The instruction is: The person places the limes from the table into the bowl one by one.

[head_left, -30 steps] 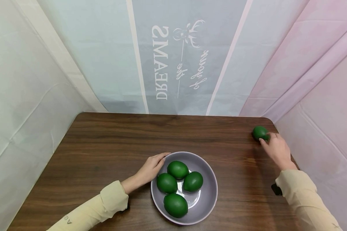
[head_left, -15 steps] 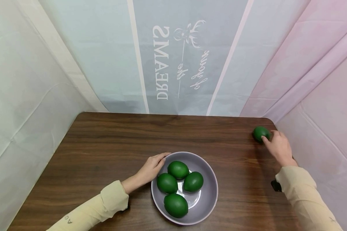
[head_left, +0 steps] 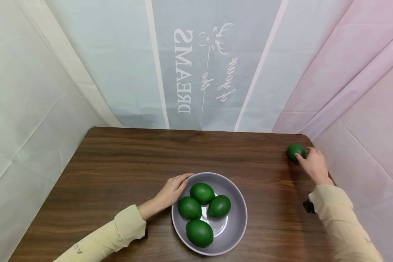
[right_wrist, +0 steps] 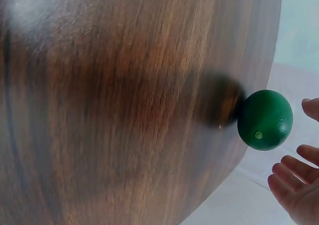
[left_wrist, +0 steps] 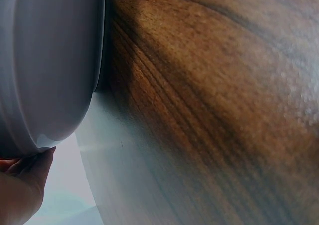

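A round grey-purple bowl (head_left: 237, 225) stands at the front middle of the table, with several dark green limes (head_left: 199, 233) inside. At its upper left rim, my left hand (head_left: 171, 189) grips the edge; in the left wrist view its digits (left_wrist: 42, 168) meet the rim from both sides. One more lime (head_left: 294, 152) lies near the table's far right corner. My right hand (head_left: 315, 165) is just right of it, thumb and fingers spread apart. From the right wrist, a gap shows between the fingers (right_wrist: 281, 182) and this lime (right_wrist: 266, 120), whose pale stem spot faces the camera.
The dark wood-grain table (head_left: 134, 153) has rounded far corners. A printed blue cloth (head_left: 209, 72) hangs behind it, with pale cloth walls left and right. The right hand works close to the table's right edge.
My right hand's thumb and fingers have spread wider beside the far lime, and the right forearm has shifted slightly. My left hand and the bowl stay in place.
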`<state>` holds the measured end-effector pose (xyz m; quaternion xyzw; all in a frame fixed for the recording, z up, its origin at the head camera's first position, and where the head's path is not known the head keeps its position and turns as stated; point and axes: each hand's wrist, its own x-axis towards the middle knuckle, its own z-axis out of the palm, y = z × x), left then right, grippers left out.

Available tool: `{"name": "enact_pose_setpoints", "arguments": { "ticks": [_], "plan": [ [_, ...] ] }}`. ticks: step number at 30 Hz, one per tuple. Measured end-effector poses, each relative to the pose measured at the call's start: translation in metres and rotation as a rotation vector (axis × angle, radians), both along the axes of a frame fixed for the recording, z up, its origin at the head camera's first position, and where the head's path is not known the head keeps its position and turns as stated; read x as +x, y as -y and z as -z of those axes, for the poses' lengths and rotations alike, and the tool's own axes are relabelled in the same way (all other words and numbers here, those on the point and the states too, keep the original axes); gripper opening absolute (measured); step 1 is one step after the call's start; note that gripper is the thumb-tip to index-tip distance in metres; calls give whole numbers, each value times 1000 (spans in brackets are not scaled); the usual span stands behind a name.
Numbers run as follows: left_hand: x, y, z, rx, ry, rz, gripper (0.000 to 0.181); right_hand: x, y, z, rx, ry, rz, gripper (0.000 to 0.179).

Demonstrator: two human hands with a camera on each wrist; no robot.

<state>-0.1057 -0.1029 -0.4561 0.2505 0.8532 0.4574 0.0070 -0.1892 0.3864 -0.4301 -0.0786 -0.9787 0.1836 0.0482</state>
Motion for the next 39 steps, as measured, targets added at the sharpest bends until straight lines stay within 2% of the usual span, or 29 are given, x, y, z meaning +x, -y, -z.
{"name": "enact_pose_setpoints", "arguments": {
  "ticks": [10,21,30,39],
  "plan": [
    [1,0,-1,-3,-3,3,29,-9,2,6,-65,30,54,72],
    [0,0,-1,-1,-6,0,28,-17,8,12,-103,-1,127,70],
    [0,0,0,-3,-4,3,29,-21,11,15,-148,37,194,74],
    [-1,0,0,-9,-10,13,29,-27,7,20,-160,59,215,80]
  ]
}}
